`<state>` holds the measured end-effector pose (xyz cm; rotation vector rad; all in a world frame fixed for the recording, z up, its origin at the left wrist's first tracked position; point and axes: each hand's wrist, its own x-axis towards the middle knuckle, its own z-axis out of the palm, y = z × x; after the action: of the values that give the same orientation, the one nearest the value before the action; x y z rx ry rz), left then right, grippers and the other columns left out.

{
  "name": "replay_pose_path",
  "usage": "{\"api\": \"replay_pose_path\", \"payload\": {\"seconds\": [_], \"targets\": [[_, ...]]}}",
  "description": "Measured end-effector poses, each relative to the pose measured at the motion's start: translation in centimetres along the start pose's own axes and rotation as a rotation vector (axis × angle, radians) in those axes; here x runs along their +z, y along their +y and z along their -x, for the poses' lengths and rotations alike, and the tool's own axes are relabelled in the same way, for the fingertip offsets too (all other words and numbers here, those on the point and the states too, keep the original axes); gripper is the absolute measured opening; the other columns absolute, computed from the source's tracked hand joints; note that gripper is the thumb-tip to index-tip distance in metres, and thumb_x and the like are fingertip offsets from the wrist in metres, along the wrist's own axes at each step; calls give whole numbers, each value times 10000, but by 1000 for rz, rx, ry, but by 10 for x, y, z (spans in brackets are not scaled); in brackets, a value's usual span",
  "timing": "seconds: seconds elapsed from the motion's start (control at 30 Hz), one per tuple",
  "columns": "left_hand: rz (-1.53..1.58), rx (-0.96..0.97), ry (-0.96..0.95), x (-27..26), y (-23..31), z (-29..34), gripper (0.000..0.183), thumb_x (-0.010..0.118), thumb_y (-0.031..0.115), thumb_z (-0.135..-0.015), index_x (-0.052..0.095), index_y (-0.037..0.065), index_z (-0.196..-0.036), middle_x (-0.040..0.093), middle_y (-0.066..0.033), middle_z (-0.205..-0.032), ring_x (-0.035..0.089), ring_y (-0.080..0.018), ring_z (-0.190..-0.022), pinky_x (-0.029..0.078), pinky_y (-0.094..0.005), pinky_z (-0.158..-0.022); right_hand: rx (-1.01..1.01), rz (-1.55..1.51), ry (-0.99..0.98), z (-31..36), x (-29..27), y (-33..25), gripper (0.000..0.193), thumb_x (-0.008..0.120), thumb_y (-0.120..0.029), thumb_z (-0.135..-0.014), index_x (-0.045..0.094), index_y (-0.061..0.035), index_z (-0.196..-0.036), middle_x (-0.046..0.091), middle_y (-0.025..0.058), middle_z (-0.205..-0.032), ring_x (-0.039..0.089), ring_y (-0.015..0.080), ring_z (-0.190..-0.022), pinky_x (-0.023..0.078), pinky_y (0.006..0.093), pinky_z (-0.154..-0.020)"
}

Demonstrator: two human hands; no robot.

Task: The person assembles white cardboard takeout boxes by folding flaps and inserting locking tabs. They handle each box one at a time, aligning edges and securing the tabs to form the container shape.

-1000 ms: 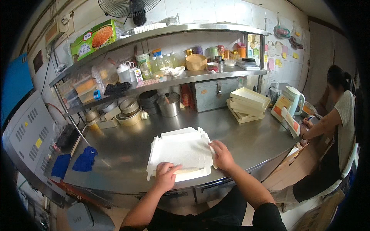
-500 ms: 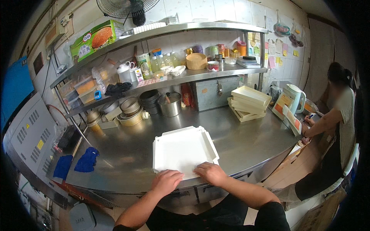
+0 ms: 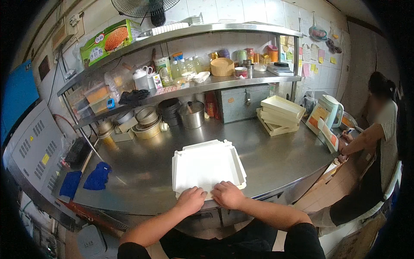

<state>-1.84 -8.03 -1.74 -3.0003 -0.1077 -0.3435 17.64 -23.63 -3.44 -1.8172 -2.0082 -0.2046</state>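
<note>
- Stainless steel counter (image 3: 267,159): a white cardboard box blank (image 3: 207,166) lies flat near the front edge, side flaps raised slightly, on top of another white sheet whose edges show around it.
- Left hand (image 3: 190,200): palm down on the near edge of the box blank, fingers curled together and pressing on the cardboard; nothing is pinched or lifted.
- Right hand (image 3: 227,194): just beside the left hand, almost touching it, also palm down on the near edge, fingers bent and close together against the blank.
- Both forearms come in from the lower edge and meet at the front of the blank.
- Stack of folded cream boxes (image 3: 279,114): back right of the counter, well apart from the hands.
- Two blue cloths (image 3: 97,177): on the left end of the counter.
- Metal pot (image 3: 192,114) and a nest of round tins (image 3: 147,123): at the back under the lower shelf.
- Grey metal box (image 3: 243,102): against the wall, beside the pot.
- Second person (image 3: 379,142): seated at the far right, one arm stretched toward the counter end by a pale kettle (image 3: 332,110).
</note>
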Motion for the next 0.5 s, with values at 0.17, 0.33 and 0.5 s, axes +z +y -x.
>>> {"api": "replay_pose_path", "payload": {"seconds": [0.17,0.33,0.5], "targets": [[-8,-15,-16,5,7,-2,354,718,130,-868,731,62,-1216,690,-73,-1091,715,-276,-1020,646,-429,-817,1,-52,47,1,5,1,230,738,-273,-991,760,-90,-1129,722,110,-1137,692,322,-1079,568,453,-956],[-10,-1,-51,3,2,-6,237,725,122,-867,719,68,-1097,694,-95,-1045,721,-283,-1013,646,-430,-784,-6,-25,33,-2,3,-2,254,735,-274,-982,754,-76,-1140,724,116,-1140,694,322,-1085,575,441,-960],[53,-172,140,15,12,-13,149,752,122,-843,710,74,-977,697,-112,-980,724,-323,-976,623,-461,-834,17,41,74,-2,21,3,219,685,-219,-938,727,-77,-1099,726,115,-1125,702,305,-1075,574,442,-927]]}}
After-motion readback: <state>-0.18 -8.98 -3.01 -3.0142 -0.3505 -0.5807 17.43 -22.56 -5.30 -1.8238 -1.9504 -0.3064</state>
